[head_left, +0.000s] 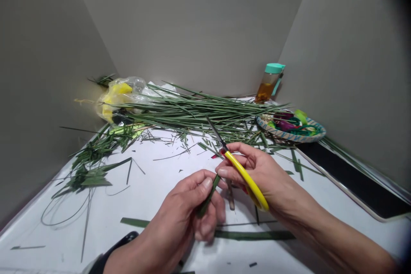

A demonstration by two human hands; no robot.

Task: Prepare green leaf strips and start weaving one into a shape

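Note:
In the head view my left hand (195, 203) is closed around a short green leaf strip (210, 197), pinched under the thumb. My right hand (257, 169) holds yellow-handled scissors (242, 169), their dark blades pointing up and away to the left. The right thumb and fingertips also meet the strip's upper end. Beneath the hands, a long flat leaf strip (255, 235) lies across the white table, partly hidden by my left wrist. A thin brownish tool or stick (230, 197) shows just below the right fingers; its kind is unclear.
Long green leaves (192, 109) are piled along the back, with cut scraps (96, 154) at left. A clear bag with yellow items (118, 96), a teal-lidded bottle (268, 83), a woven basket (290, 137) of colourful pieces and a dark-screened tablet (353, 180) surround the work area.

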